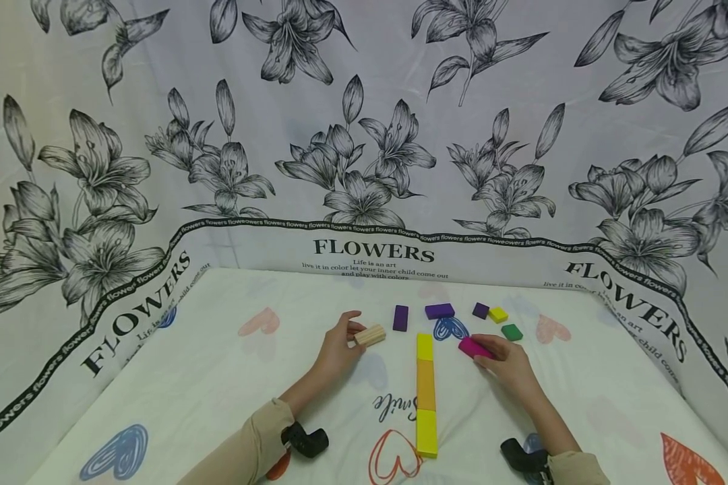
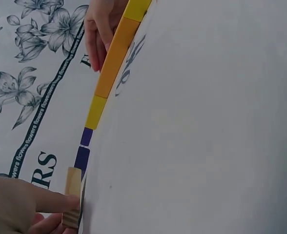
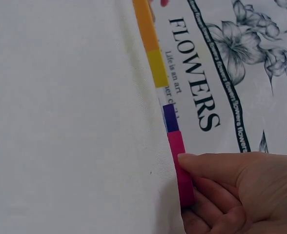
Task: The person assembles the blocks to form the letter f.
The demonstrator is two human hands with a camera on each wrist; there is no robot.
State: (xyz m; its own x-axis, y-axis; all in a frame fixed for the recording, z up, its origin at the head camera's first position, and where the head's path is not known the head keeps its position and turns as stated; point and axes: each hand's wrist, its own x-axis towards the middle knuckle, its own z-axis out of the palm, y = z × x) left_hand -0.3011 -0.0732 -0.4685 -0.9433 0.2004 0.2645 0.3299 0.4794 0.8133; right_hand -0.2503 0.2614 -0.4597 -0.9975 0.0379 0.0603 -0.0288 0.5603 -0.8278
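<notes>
Left of the block row, my left hand point(image 1: 342, 343) pinches a plain wooden block point(image 1: 371, 335) with lengthwise grooves. On the right, my right hand point(image 1: 511, 364) grips a magenta block point(image 1: 476, 347) between thumb and fingers, also plain in the right wrist view point(image 3: 181, 170). Between the hands runs a straight line of blocks: a yellow block point(image 1: 425, 347) at the far end, an orange block point(image 1: 426, 385) in the middle and a larger yellow block point(image 1: 427, 434) nearest me. Beyond them lie an upright-turned purple block point(image 1: 401, 318) and a crosswise purple block point(image 1: 439, 311).
At the back right sit a small dark purple block point(image 1: 480, 310), a small yellow block point(image 1: 497, 314) and a green block point(image 1: 512, 332). A white cloth point(image 1: 218, 377) with printed hearts covers the table. A flower-printed curtain point(image 1: 364, 168) rises behind it.
</notes>
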